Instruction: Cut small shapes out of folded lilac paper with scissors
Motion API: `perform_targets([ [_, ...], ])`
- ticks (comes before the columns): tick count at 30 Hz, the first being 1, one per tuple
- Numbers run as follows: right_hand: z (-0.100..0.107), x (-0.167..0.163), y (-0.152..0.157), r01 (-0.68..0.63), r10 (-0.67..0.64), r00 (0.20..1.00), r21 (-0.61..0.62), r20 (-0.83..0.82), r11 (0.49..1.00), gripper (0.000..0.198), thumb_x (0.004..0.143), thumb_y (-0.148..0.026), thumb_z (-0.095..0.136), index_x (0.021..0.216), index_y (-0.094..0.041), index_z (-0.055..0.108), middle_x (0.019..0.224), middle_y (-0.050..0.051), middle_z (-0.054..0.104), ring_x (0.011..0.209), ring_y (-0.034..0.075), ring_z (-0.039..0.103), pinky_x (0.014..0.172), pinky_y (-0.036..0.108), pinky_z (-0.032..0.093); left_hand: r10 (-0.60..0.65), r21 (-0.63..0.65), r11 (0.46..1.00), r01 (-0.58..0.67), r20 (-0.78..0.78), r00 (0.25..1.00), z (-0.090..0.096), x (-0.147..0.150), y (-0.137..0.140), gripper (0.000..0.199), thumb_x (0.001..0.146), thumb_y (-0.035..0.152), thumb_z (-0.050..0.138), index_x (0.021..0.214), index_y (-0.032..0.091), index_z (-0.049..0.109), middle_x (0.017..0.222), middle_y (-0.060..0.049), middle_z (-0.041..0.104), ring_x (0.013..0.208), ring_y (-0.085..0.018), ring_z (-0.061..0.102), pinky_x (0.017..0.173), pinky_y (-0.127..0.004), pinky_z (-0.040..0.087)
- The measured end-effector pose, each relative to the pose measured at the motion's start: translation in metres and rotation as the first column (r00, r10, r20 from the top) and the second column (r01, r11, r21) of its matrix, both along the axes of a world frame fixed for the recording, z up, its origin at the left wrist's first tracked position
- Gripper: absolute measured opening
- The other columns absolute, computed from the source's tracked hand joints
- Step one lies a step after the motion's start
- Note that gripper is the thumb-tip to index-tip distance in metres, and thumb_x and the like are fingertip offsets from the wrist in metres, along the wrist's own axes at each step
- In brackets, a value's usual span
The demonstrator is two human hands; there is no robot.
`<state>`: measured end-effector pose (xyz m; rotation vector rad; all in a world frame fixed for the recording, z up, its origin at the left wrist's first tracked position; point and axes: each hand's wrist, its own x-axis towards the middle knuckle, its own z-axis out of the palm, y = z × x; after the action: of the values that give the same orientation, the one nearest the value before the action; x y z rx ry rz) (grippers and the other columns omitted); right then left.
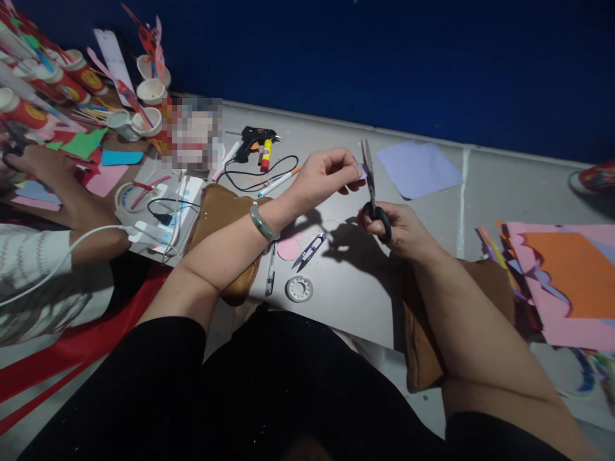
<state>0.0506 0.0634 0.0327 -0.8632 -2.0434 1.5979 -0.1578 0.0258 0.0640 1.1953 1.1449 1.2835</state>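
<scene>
My left hand (pixel 334 173) pinches a small piece of purple paper (pixel 362 170) over the table. In my right hand (pixel 401 227) are black-handled scissors (pixel 370 182), their blades pointing away from me and touching or nearly touching the paper's edge. A larger purple sheet (pixel 419 169) lies just beyond the scissors. Below my hands a pink paper circle (pixel 289 249), thread snips (pixel 310 251), a pen (pixel 271 272) and a white ring-shaped spool (pixel 298 289) rest on the table. A brown cushion (pixel 216 214) is under my left forearm.
Behind my left hand lie a glue gun (pixel 254 142), a glue stick (pixel 266 155) and a marker (pixel 278 182). A power strip (pixel 163 224) with cables sits left. Orange paper (pixel 576 272) tops a stack at right. A co-worker's hand (pixel 41 169) holds scissors at far left, near several cups.
</scene>
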Motion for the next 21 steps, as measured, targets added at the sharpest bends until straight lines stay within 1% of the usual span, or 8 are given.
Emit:
perform_targets([
  [6,0.0002,-0.0005,-0.0001,0.017,-0.017,1.000,-0.003,0.002,1.000,0.067,0.064,-0.084,0.082,0.066,-0.022,0.057,0.065,-0.001,0.051,0.062,0.014,0.041,0.062,0.033,0.032,0.044,-0.034,0.998,-0.044,0.008,0.999,0.0036,0.0001,-0.0012,0.029,0.095,0.027,0.072,0.073,0.018,0.056,0.071,0.002,0.070,0.069,-0.006,0.067,0.069,-0.021,0.052],
  [8,0.0005,-0.0010,-0.0002,0.027,-0.027,1.000,0.018,0.010,0.999,0.069,0.062,-0.087,0.080,0.065,-0.023,0.057,0.064,0.000,0.052,0.061,0.015,0.042,0.060,0.033,0.033,0.055,-0.057,0.997,-0.053,0.041,0.998,0.0038,-0.0001,-0.0008,0.033,0.101,0.032,0.065,0.072,0.017,0.058,0.072,0.000,0.071,0.068,-0.007,0.067,0.070,-0.022,0.053],
  [10,0.0015,-0.0015,-0.0002,0.033,-0.034,0.999,0.042,0.025,0.999,0.070,0.061,-0.090,0.078,0.064,-0.023,0.057,0.064,0.001,0.052,0.060,0.016,0.043,0.059,0.034,0.034,0.065,-0.071,0.996,-0.058,0.102,0.993,0.0035,-0.0006,0.0000,0.045,0.108,0.040,0.052,0.071,0.016,0.062,0.071,-0.003,0.071,0.067,-0.009,0.068,0.068,-0.024,0.054],
  [12,0.0028,-0.0020,-0.0002,0.033,-0.035,0.999,0.059,0.036,0.998,0.071,0.061,-0.091,0.077,0.064,-0.023,0.057,0.064,0.002,0.053,0.060,0.016,0.044,0.058,0.034,0.035,0.057,-0.067,0.997,-0.046,0.168,0.984,0.0027,-0.0013,0.0009,0.057,0.111,0.047,0.041,0.071,0.015,0.066,0.069,-0.004,0.072,0.065,-0.010,0.068,0.066,-0.026,0.054],
  [13,0.0033,-0.0021,-0.0002,0.029,-0.032,0.999,0.063,0.037,0.998,0.071,0.062,-0.091,0.077,0.063,-0.023,0.057,0.064,0.002,0.053,0.060,0.016,0.044,0.058,0.034,0.036,0.051,-0.061,0.997,-0.040,0.189,0.981,0.0024,-0.0016,0.0012,0.059,0.111,0.048,0.039,0.071,0.015,0.067,0.069,-0.004,0.072,0.064,-0.010,0.068,0.065,-0.026,0.054],
  [15,0.0037,-0.0023,-0.0001,0.024,-0.026,0.999,0.064,0.031,0.998,0.070,0.062,-0.091,0.077,0.064,-0.023,0.058,0.064,0.002,0.054,0.060,0.016,0.045,0.058,0.034,0.036,0.039,-0.038,0.999,-0.032,0.181,0.983,0.0021,-0.0023,0.0012,0.051,0.110,0.043,0.048,0.071,0.015,0.066,0.068,-0.003,0.071,0.063,-0.009,0.067,0.064,-0.024,0.052],
  [18,0.0028,-0.0021,0.0000,0.026,-0.027,0.999,0.062,0.018,0.998,0.070,0.063,-0.091,0.077,0.064,-0.023,0.058,0.063,0.002,0.053,0.060,0.016,0.045,0.058,0.034,0.036,0.037,-0.013,0.999,-0.036,0.081,0.996,0.0032,-0.0027,0.0001,0.030,0.099,0.029,0.069,0.073,0.016,0.062,0.070,0.000,0.071,0.065,-0.007,0.066,0.065,-0.022,0.051],
  [21,0.0011,-0.0014,0.0004,0.020,-0.022,0.999,0.064,0.028,0.998,0.068,0.066,-0.089,0.077,0.066,-0.023,0.059,0.064,0.002,0.053,0.061,0.017,0.045,0.058,0.034,0.037,0.051,-0.027,0.998,-0.051,0.003,0.999,0.0050,-0.0025,-0.0010,0.026,0.092,0.026,0.076,0.075,0.016,0.061,0.071,0.001,0.070,0.069,-0.007,0.066,0.068,-0.021,0.051],
])
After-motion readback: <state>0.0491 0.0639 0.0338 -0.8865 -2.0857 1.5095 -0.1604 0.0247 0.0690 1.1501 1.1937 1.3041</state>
